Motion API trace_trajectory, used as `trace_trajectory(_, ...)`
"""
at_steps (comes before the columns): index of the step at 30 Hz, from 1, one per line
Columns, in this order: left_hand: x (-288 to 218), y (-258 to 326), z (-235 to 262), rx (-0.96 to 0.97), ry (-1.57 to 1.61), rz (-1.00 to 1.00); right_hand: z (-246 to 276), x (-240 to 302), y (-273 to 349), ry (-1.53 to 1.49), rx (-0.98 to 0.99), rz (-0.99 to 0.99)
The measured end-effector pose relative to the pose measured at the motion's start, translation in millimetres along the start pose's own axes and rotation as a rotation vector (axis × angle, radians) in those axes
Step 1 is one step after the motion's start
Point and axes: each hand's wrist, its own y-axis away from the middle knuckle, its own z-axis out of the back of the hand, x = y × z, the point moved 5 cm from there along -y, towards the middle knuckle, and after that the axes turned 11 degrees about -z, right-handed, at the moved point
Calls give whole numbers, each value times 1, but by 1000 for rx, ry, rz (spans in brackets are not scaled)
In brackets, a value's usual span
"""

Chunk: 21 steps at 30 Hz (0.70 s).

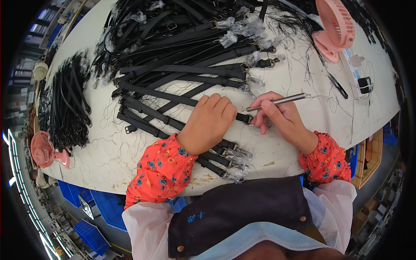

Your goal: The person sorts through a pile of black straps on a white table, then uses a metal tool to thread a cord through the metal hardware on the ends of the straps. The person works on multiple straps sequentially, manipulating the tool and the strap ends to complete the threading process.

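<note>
My left hand is closed over a black strap and presses it down near its buckle end. The strap's metal buckle sticks out to the right of my knuckles. My right hand pinches a slim silver pen-shaped tool between thumb and fingers. Its tip points left, just above the buckle, and I cannot tell whether the two touch. The fingertips of this hand are close beside the buckle. More black buckled straps lie under and around my left hand, several with clear plastic wrap on their ends.
A large heap of black straps covers the table's far side. Another bundle lies at left. Pink fans stand far right and at the left edge. A black snips-like tool and power strip lie right. Loose threads are scattered.
</note>
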Motion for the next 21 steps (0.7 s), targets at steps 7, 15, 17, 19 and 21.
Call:
trace_trajectory(7, 2, 0, -2, -64, 87, 4, -2, 3, 0, 33, 26, 3)
trace_trajectory(15, 1, -1, -2, -70, 58, -4, -4, 3, 0, 57, 44, -39)
trace_trajectory(17, 1, -1, -2, -70, 56, -3, -4, 3, 0, 57, 46, -46)
trace_trajectory(19, 1, -1, -2, -74, 60, -3, -5, 3, 0, 56, 50, -60)
trace_trajectory(21, 1, -1, -2, -77, 55, -3, -5, 2, 0, 60, 54, -61)
